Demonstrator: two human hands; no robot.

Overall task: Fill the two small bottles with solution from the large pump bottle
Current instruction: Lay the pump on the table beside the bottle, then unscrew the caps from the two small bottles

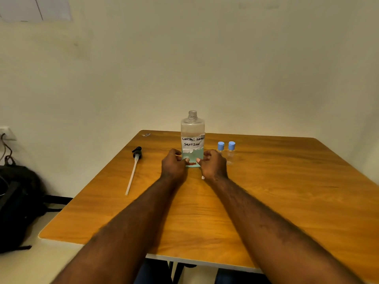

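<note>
The large clear bottle point(192, 138), labelled "contact lens solution", stands upright at the table's middle with its neck uncapped and pale teal liquid in its lower part. My left hand point(174, 163) and my right hand point(213, 165) hold its base from either side, fingers curled and thumbs on the front. Its black pump head with a long white tube point(134, 167) lies flat on the table to the left. Two small clear bottles with blue caps point(220, 146) point(231, 146) stand side by side just right of the large bottle, beyond my right hand.
The wooden table point(287, 201) meets a plain wall at the back. A tiny white object point(203, 177) lies by my right wrist. A black backpack point(18, 206) sits on the floor at the left, below a wall socket point(7, 133) with cables.
</note>
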